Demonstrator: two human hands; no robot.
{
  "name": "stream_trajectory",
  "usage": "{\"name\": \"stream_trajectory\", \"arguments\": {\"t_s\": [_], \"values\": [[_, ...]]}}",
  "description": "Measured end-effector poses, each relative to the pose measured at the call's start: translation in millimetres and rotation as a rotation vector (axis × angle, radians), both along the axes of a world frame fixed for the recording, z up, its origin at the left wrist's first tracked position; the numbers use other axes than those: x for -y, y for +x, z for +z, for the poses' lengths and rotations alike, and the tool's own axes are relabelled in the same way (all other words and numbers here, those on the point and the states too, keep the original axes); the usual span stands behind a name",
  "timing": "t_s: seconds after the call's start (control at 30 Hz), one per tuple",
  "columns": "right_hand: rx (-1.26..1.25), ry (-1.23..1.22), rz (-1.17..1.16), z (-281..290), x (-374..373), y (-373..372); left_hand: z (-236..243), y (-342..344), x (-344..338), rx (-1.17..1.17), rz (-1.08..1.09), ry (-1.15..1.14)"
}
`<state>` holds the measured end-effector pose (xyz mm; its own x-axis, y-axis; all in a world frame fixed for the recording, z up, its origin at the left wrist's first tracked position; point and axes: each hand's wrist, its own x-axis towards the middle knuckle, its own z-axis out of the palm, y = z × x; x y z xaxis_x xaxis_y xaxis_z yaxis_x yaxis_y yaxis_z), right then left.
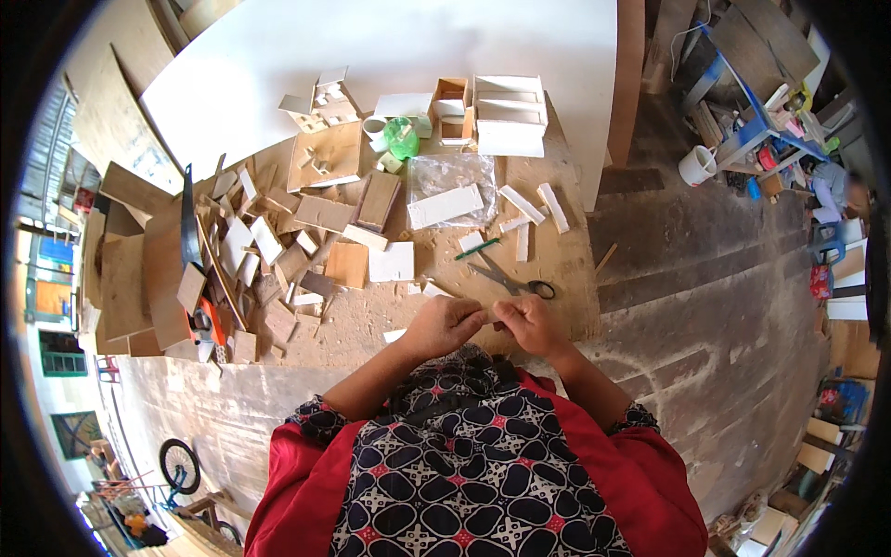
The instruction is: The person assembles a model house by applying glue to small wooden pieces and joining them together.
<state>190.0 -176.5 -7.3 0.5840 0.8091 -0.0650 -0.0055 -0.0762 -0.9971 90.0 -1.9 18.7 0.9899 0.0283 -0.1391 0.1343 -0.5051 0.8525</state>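
My left hand [444, 323] and my right hand [527, 321] meet above the workbench's front edge [371, 356], fingers closed on a small pale piece [487, 316] that is too small to name. Just beyond them lie black-handled scissors [541, 289], a green pen-like stick [477, 248] and several white strips [554, 209]. A white board [391, 261] and a wooden square [346, 265] lie to the left. A clear plastic bag [455, 167] has a white plank [445, 206] on it.
Wood offcuts and a saw with an orange handle [215, 322] cover the left side. Small boxes [509, 111] and a green bottle [401, 137] stand at the back. A white bucket [696, 165] and a crouching person [835, 190] are at right. A bicycle [179, 464] is lower left.
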Motion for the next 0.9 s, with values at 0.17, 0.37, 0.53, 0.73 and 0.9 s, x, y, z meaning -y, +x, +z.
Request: {"name": "stream_trajectory", "arguments": {"t_s": [0.17,0.37,0.53,0.73,0.9], "values": [[0.239,-0.033,0.094,6.6,2.0,12.0,-20.0,-5.9,2.0,-0.2,0.082,-0.409],[0.309,0.021,0.094,2.3,5.0,2.6,-12.0,-6.1,3.9,-0.425,0.094,-0.746],[0.174,-0.025,0.084,-14.4,11.2,-3.8,-17.3,-8.7,15.5,-0.227,0.055,-0.452],[0.033,-0.127,0.186,-28.8,18.9,4.7,-20.6,-11.8,23.5,-0.072,0.003,-0.006],[0.305,-0.106,0.17,-20.9,20.7,16.2,-6.6,-6.4,23.8,-0.186,0.058,0.094]]}}
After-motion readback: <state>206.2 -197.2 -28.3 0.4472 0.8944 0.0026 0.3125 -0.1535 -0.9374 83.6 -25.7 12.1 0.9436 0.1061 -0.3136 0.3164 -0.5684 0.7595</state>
